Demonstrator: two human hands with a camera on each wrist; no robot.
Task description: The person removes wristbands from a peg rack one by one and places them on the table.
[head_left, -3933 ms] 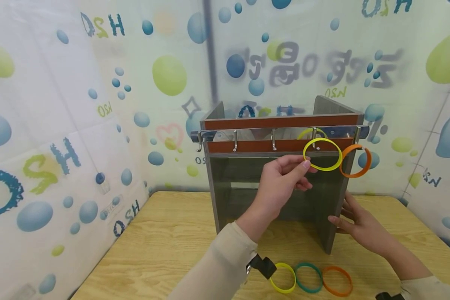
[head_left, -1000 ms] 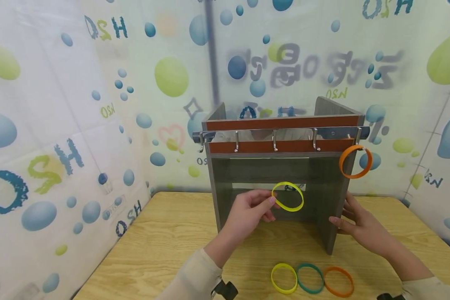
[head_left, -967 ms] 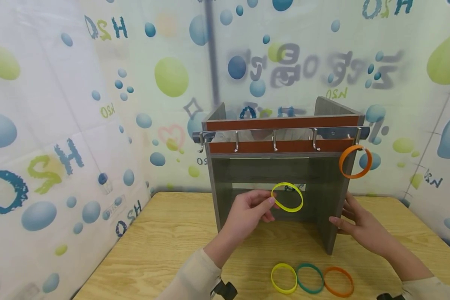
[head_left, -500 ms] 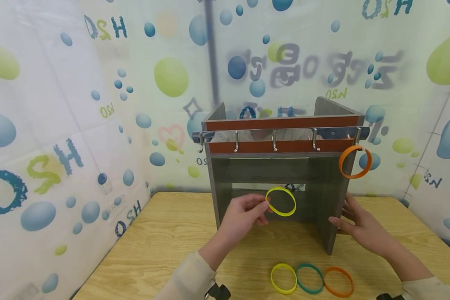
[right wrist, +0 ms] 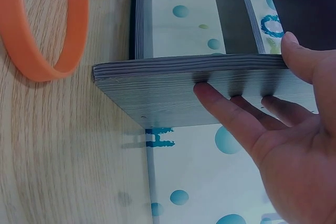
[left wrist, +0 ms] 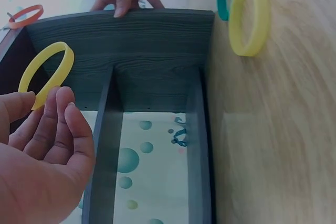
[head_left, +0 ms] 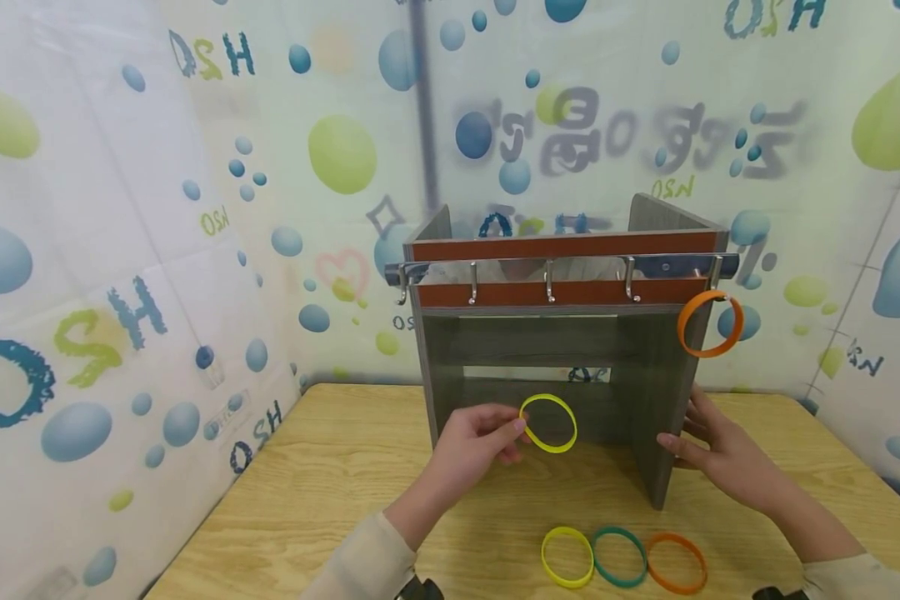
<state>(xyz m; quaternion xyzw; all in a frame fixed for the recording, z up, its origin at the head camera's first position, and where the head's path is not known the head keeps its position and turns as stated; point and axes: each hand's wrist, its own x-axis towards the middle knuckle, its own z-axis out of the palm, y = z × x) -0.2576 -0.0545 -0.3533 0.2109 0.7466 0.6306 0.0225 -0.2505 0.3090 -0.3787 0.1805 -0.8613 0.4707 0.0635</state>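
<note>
My left hand (head_left: 457,454) pinches a yellow silicone wristband (left wrist: 66,66) between thumb and fingertips. It holds the band in the air before the lower opening of a grey wooden shelf (head_left: 656,408), below the metal hook rail (head_left: 453,270). My right hand (head_left: 727,458) grips the shelf's right side panel, thumb over the front edge and fingers (right wrist: 220,100) against the outer face. An orange wristband (head_left: 687,337) hangs from the rightmost hook; the other hooks carry nothing. On the table before the shelf lie a yellow wristband (head_left: 570,584), a teal wristband (head_left: 622,584) and another orange wristband (head_left: 671,537).
The shelf stands on a wood-grain table (head_left: 330,467), with crossboards inside and brown strips (head_left: 510,248) along its upper front. Patterned curtains (head_left: 195,150) with blue and green dots surround the table at the back and sides.
My left hand has brought the yellow wristband away from the second hook from the right, down and to the left. The right hand keeps its place on the side panel.
</note>
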